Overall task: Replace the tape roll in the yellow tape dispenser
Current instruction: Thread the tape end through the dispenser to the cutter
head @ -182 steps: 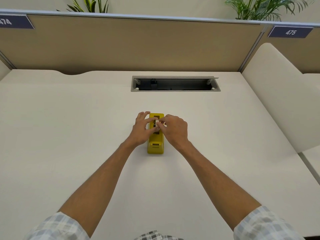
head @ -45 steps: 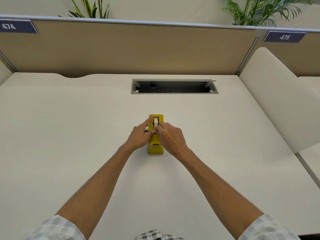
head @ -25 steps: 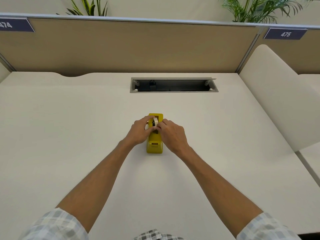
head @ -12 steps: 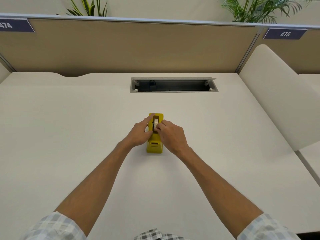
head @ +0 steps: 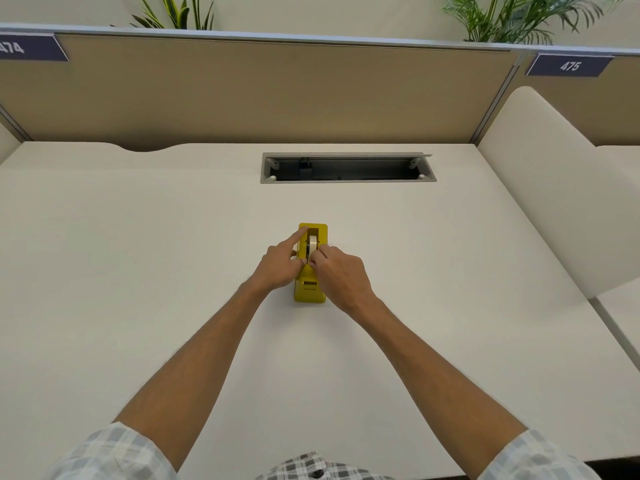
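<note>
Yellow blocky dispenser (head: 310, 291), round tape roll (head: 313, 244), seemingly seated

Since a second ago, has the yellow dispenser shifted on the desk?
No. The yellow dispenser sits the same way below the cable slot.

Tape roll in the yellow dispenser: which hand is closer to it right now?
Right. The right hand has its fingertips on the near side of the tape roll. The left hand is beside it, index finger lying along the dispenser's left wall.
</note>
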Demonstrator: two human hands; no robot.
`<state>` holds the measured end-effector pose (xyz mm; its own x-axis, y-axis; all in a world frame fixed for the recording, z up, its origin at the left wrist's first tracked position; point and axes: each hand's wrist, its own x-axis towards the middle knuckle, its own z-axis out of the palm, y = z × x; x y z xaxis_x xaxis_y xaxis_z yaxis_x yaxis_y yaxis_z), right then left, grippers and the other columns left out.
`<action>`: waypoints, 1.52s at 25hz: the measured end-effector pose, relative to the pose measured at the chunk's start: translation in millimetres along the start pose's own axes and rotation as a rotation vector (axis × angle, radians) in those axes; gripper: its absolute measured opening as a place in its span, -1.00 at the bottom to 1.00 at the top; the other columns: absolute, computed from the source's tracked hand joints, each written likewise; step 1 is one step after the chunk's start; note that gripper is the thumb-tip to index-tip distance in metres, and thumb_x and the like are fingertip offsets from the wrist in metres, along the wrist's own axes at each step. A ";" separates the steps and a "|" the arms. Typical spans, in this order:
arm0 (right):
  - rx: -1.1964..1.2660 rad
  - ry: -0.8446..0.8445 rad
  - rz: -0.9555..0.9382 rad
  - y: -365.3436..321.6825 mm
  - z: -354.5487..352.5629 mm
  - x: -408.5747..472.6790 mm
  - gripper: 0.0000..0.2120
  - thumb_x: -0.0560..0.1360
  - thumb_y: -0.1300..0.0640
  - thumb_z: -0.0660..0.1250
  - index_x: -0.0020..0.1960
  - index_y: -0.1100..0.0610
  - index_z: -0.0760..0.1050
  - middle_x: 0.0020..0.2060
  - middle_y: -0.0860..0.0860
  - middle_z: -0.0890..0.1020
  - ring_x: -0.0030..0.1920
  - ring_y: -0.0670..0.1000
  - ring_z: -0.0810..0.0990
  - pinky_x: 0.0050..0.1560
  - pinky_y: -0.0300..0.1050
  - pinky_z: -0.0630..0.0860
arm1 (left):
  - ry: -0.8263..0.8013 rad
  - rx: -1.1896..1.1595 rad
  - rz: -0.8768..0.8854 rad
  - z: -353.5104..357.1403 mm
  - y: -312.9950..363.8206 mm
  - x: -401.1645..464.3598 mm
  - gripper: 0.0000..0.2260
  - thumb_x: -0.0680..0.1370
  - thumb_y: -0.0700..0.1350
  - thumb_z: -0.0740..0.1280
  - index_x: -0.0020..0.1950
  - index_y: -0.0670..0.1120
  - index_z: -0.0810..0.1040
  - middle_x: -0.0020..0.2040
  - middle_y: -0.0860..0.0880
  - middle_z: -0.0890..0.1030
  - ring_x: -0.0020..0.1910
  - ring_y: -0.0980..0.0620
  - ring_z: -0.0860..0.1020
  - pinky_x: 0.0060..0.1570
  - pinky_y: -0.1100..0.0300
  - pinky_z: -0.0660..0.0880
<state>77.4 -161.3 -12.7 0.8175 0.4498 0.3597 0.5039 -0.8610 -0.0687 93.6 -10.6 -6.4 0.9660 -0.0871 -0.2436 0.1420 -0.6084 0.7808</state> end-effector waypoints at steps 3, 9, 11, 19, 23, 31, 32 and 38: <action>-0.025 0.013 0.012 -1.5 -1.1 -2.6 -0.79 0.27 0.27 0.56 -0.25 0.11 0.54 -0.37 -0.03 0.54 -0.42 -0.01 0.52 -0.60 -0.25 0.24 | 0.052 -0.017 -0.045 3.8 1.9 0.3 -0.42 0.56 -0.16 0.25 0.50 0.22 0.16 0.22 -0.17 0.57 0.09 -0.16 0.58 0.11 -0.15 0.55; -0.045 0.031 -0.001 -0.1 -4.1 -8.3 -0.79 0.27 0.27 0.57 -0.23 0.10 0.56 -0.37 -0.03 0.54 -0.43 -0.02 0.51 -0.55 -0.29 0.19 | 0.061 -0.038 -0.052 5.6 3.6 1.5 -0.44 0.58 -0.17 0.26 0.50 0.20 0.18 0.20 -0.15 0.56 0.07 -0.17 0.59 0.09 -0.15 0.57; -0.042 0.040 -0.017 -2.1 -5.7 -10.0 -0.78 0.26 0.26 0.58 -0.23 0.11 0.56 -0.37 -0.02 0.54 -0.43 -0.01 0.51 -0.55 -0.28 0.20 | 0.071 -0.052 -0.059 6.3 4.2 0.9 -0.44 0.58 -0.17 0.26 0.50 0.19 0.18 0.11 -0.14 0.58 0.02 -0.18 0.60 0.06 -0.14 0.58; -0.071 0.085 -0.048 -1.3 -18.1 -16.7 -0.78 0.25 0.28 0.58 -0.25 0.12 0.57 -0.39 -0.01 0.55 -0.46 -0.01 0.50 -0.51 -0.27 0.14 | 0.087 -0.056 -0.084 8.8 7.9 0.5 -0.43 0.57 -0.16 0.29 0.51 0.18 0.18 0.31 -0.17 0.51 0.15 -0.16 0.56 0.13 -0.13 0.56; -0.067 0.079 -0.053 -2.1 -17.8 -18.1 -0.80 0.27 0.30 0.55 -0.24 0.12 0.56 -0.39 -0.01 0.54 -0.45 0.00 0.48 -0.52 -0.25 0.14 | 0.086 -0.075 -0.097 8.0 8.6 2.4 -0.43 0.57 -0.18 0.29 0.50 0.18 0.19 0.30 -0.17 0.51 0.13 -0.15 0.55 0.12 -0.10 0.57; -0.018 0.018 -0.031 -1.0 -10.2 -29.3 -0.82 0.34 0.29 0.52 -0.19 0.12 0.55 -0.32 0.00 0.56 -0.39 0.01 0.49 -0.55 -0.19 0.39 | 0.076 -0.075 -0.100 7.0 8.0 5.5 -0.44 0.58 -0.17 0.29 0.50 0.18 0.20 0.27 -0.17 0.52 0.10 -0.16 0.56 0.08 -0.11 0.58; -0.007 0.018 -0.031 -2.1 -9.8 -30.8 -0.83 0.34 0.30 0.51 -0.20 0.12 0.55 -0.32 0.00 0.56 -0.39 0.01 0.48 -0.55 -0.18 0.37 | 0.078 -0.078 -0.101 6.6 7.6 5.9 -0.44 0.58 -0.17 0.29 0.50 0.18 0.20 0.29 -0.17 0.51 0.13 -0.16 0.55 0.10 -0.11 0.58; 0.012 0.041 -0.028 -5.1 -10.1 -36.0 -0.81 0.34 0.33 0.49 -0.21 0.11 0.54 -0.34 -0.02 0.54 -0.40 0.01 0.46 -0.56 -0.14 0.38 | 0.076 -0.093 -0.105 7.0 6.8 7.3 -0.44 0.57 -0.17 0.30 0.50 0.18 0.20 0.22 -0.16 0.53 0.09 -0.16 0.56 0.07 -0.09 0.59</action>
<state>42.6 -175.5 -15.9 0.7909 0.4633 0.3998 0.5298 -0.8453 -0.0687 100.1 -20.9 -6.9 0.9579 0.0347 -0.2850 0.2587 -0.5352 0.8042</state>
